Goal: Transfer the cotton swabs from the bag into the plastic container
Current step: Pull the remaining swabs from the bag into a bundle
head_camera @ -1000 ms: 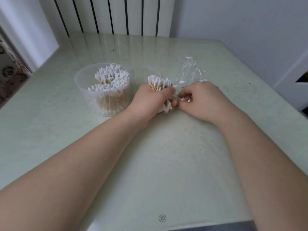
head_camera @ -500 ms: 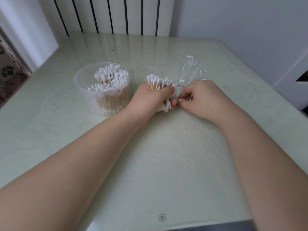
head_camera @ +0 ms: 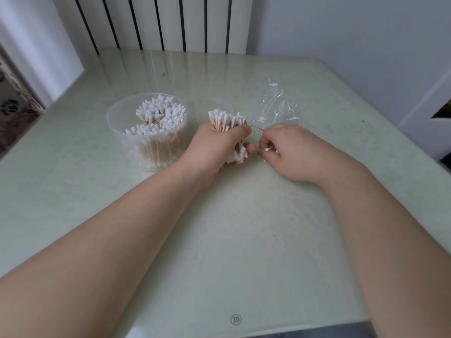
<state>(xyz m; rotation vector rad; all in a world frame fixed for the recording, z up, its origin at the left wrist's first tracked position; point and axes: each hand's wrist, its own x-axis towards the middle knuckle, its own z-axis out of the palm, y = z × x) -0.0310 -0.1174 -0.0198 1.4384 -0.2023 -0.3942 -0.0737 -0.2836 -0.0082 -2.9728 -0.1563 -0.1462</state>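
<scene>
Cotton swabs with white tips and pale wooden stems [head_camera: 227,121] stand as a tight bundle in the left hand [head_camera: 217,147]. Its fingers and thumb are curled round the middle of the stems, over the far half of the pale green table [head_camera: 244,240], about midway between the left and right edges. The bundle's long axis is close to upright, with the upper tips leaning a little toward the far left corner.

The right hand [head_camera: 285,152] sits just beside it, fingers curled and pinching what look like one or two stray swabs [head_camera: 269,149]. A thin red strand [head_camera: 257,128] runs from there toward the bundle. Whether it is a tie or a band I cannot tell. Behind that hand, toward the far right corner, lies the crumpled clear plastic bag [head_camera: 273,106], which looks emptied.

The round clear plastic container [head_camera: 114,123] stands just left of the left hand, already holding many swabs on end. It lies on the bundle's left, so the left hand is the nearer one. The bundle's axis nearly matches the upright swabs inside, so the drop probably needs only a short sideways carry over the rim and little turning.
</scene>
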